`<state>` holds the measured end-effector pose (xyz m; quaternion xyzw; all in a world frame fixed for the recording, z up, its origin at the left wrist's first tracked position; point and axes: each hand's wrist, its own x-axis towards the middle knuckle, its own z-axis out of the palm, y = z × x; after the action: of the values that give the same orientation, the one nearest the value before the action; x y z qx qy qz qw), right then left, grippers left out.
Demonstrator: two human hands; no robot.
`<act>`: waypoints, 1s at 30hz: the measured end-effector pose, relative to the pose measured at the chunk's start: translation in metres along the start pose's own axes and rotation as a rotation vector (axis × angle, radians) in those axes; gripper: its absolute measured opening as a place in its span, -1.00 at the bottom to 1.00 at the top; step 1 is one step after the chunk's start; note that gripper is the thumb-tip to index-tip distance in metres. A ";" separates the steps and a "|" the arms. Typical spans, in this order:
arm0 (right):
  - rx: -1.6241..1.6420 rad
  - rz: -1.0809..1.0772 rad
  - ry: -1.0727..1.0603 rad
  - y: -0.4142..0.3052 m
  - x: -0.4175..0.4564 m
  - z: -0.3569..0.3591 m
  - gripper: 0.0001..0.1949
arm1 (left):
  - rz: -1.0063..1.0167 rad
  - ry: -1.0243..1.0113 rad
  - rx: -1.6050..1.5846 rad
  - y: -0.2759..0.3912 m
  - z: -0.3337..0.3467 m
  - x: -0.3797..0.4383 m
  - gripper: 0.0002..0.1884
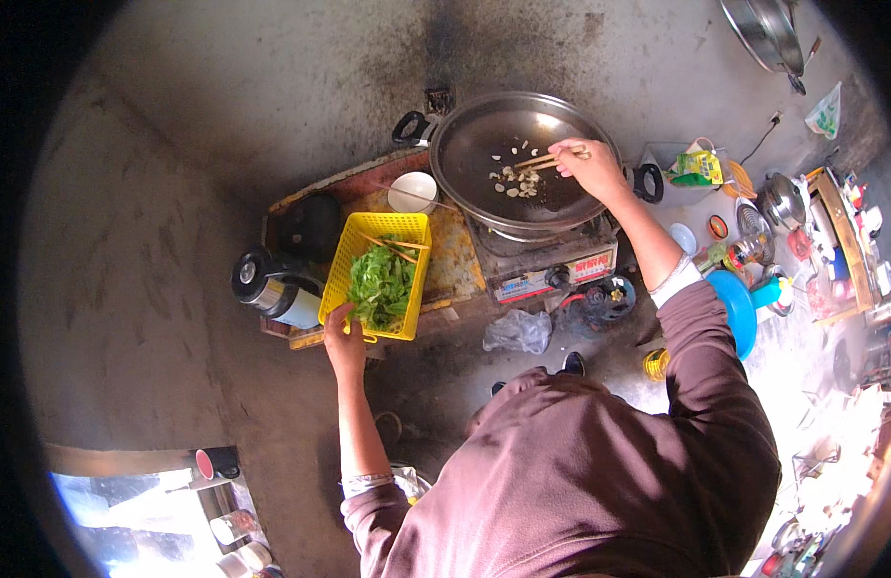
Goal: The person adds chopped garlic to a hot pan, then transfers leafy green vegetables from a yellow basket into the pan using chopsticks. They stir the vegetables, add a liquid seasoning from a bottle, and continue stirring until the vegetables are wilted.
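Observation:
My right hand (592, 170) holds a pair of wooden chopsticks (535, 161), their tips down among garlic slices (514, 182) in a wide metal wok (463, 144). The wok sits on a gas stove (543, 253) and has black loop handles on both sides. Off to the left, my left hand (343, 341) grips the near corner of a yellow plastic basket (335, 271). Leafy greens (380, 285) fill much of the basket, with another pair of chopsticks (395, 244) lying across it. Part of the left fingers is hidden by the basket edge.
A white bowl (413, 192) stands between basket and wok. Left of the basket is a metal-topped vacuum flask or kettle (275, 289). A clear plastic bag (519, 331) lies below the stove, near a gas cylinder top (610, 296). A blue basin (734, 314) and cooking-oil bottle (656, 364) are to the right.

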<state>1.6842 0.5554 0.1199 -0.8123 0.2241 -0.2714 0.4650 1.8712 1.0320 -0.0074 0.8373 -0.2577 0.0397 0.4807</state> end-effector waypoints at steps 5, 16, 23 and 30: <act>-0.146 -0.019 -0.020 0.003 0.001 -0.001 -0.75 | 0.019 -0.182 0.256 0.001 0.012 0.021 -0.44; -0.047 0.013 0.000 -0.004 -0.003 -0.003 -0.76 | -0.103 -0.513 0.479 0.019 0.035 0.049 0.39; -0.022 0.020 -0.034 -0.004 -0.011 -0.003 -0.75 | -0.185 -0.629 0.575 0.001 0.061 0.064 0.56; -0.021 0.046 -0.165 -0.010 -0.012 -0.004 -0.76 | -0.238 -0.711 0.838 -0.008 0.082 0.070 0.51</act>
<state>1.6737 0.5653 0.1276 -0.8315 0.2065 -0.1904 0.4793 1.9205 0.9407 -0.0356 0.9417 -0.2699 -0.2006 -0.0082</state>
